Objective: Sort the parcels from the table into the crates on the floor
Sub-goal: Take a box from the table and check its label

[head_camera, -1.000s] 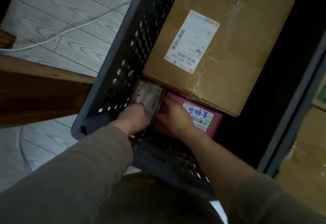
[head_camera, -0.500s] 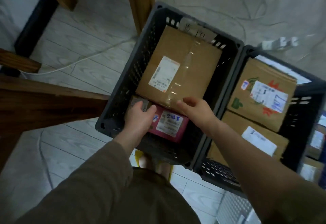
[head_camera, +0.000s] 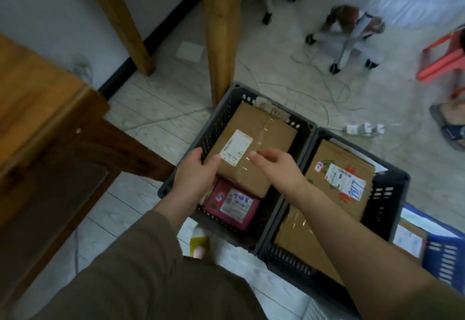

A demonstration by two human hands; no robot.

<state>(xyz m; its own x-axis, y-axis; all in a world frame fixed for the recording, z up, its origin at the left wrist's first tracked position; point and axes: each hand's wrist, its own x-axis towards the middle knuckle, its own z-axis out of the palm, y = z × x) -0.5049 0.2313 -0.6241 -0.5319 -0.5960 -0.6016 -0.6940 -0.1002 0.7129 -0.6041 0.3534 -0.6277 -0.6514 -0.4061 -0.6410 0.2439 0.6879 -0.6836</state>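
Since the pink parcel (head_camera: pixel 231 204) already lies at the near end of the dark crate (head_camera: pixel 214 128), tucked against the brown box (head_camera: pixel 264 148), the left hand (head_camera: pixel 193 176) and right hand (head_camera: pixel 276 166), both loose-fingered and empty above that crate, should rise straight up, clear of its rim.

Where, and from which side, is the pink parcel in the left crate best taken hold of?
Probably from above, at the right edge of the pink parcel: it lies flat, the brown box crowds its far side, and a gap in the crate shows there.
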